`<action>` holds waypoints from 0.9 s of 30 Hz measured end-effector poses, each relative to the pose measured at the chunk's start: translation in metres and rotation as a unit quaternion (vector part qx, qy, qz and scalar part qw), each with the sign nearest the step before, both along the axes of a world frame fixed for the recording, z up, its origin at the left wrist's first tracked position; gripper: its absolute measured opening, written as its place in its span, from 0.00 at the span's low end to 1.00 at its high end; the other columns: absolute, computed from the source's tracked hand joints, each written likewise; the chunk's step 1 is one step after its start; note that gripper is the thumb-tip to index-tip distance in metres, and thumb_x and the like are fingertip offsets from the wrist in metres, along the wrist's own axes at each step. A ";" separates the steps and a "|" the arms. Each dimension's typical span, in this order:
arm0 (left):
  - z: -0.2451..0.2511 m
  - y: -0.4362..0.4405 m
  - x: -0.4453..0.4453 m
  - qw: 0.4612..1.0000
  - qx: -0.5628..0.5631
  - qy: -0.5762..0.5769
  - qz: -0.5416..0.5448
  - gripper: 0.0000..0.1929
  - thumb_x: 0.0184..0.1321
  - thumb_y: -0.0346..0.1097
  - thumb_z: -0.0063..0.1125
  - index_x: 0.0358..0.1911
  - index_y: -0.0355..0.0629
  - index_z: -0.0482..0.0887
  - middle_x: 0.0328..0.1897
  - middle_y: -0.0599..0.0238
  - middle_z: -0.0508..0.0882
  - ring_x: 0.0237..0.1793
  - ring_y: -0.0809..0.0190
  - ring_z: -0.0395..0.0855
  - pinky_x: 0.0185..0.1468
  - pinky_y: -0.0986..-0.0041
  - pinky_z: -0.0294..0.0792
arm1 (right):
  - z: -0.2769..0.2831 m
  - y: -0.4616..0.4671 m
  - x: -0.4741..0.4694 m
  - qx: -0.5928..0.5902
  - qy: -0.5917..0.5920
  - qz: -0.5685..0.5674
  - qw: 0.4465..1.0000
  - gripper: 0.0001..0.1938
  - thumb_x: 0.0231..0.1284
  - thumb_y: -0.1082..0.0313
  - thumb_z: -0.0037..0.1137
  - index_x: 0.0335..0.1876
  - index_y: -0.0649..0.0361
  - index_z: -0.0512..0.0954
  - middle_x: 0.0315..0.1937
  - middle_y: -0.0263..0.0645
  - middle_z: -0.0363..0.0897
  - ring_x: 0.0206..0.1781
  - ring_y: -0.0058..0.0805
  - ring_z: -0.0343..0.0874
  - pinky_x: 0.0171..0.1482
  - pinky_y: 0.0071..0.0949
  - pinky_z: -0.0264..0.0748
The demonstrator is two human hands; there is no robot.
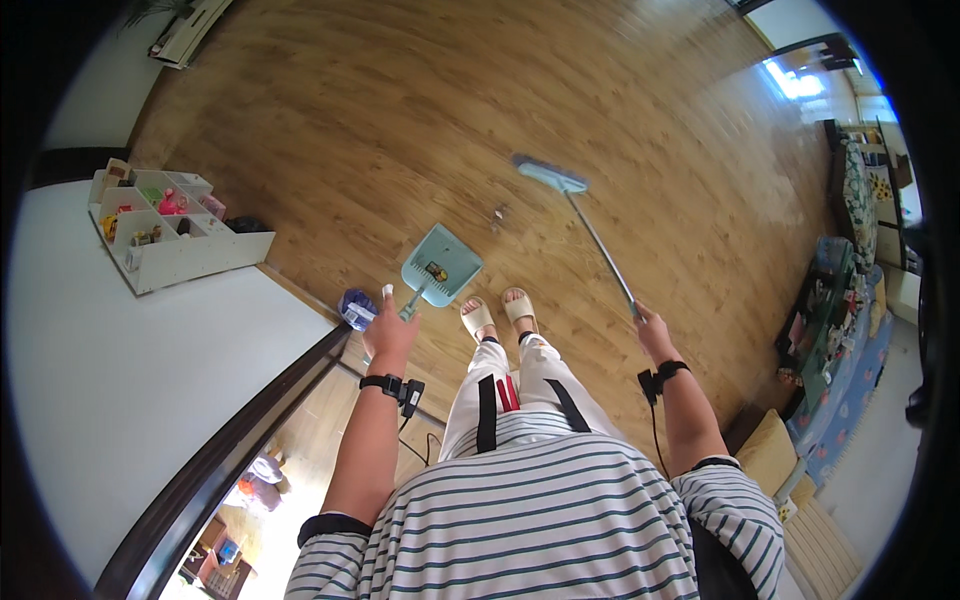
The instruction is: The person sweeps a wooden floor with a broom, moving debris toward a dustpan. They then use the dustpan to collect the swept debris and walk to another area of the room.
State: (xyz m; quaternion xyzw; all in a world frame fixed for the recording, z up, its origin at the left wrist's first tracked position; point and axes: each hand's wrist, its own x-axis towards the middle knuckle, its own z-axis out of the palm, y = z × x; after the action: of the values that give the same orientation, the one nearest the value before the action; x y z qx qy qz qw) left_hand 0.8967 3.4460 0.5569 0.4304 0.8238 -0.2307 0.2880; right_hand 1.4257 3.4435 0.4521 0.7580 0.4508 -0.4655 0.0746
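My left hand grips the handle of a pale blue-green dustpan, with one finger, wrapped in white, pointing up off the handle. Inside the pan, by its toothed back edge, lies a small dark and yellow item. In my right hand is the grey pole of a broom. The light blue broom head is on the far side of the dustpan, to the right, and looks slightly blurred. Between pan and broom head, a little pile of debris with a whitish scrap sits on the wood floor.
A white compartment shelf with small items stands against the left wall. A purple-blue bag rests by the door frame, close to my left hand. Along the right side are a cluttered table and a cushion. My slippers are just behind the dustpan.
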 end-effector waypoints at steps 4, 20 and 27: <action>-0.014 0.014 0.027 1.000 0.018 -0.001 0.008 0.41 0.49 0.56 0.60 0.68 0.54 0.60 0.36 0.49 0.85 0.38 0.46 0.84 0.41 0.58 0.75 | -0.059 0.050 0.013 0.002 0.088 -0.153 0.984 0.21 0.66 0.61 0.45 0.64 0.52 0.70 0.13 0.34 0.69 0.11 0.27 0.68 0.14 0.29 0.65; -0.023 0.006 0.047 0.998 0.032 0.055 0.023 0.38 0.45 0.58 0.60 0.64 0.63 0.67 0.36 0.49 0.85 0.38 0.46 0.83 0.41 0.56 0.74 | -0.151 0.124 -0.117 -0.001 -0.032 -0.025 0.999 0.12 0.67 0.67 0.37 0.40 0.66 0.73 0.32 0.59 0.78 0.40 0.57 0.79 0.36 0.47 0.74; -0.024 0.007 0.048 0.999 0.010 0.038 0.021 0.36 0.50 0.58 0.57 0.66 0.61 0.65 0.36 0.51 0.85 0.38 0.46 0.84 0.40 0.56 0.75 | -0.054 -0.009 -0.079 -0.027 0.018 0.174 0.984 0.24 0.61 0.67 0.43 0.65 0.51 0.65 0.36 0.58 0.79 0.41 0.56 0.79 0.43 0.49 0.74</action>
State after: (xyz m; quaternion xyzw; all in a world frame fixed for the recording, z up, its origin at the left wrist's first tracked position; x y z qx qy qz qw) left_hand 0.9450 3.4533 0.5324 0.4067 0.8454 -0.2324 0.2566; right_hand 1.3469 3.4350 0.3978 0.6572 0.5640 -0.4712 0.1669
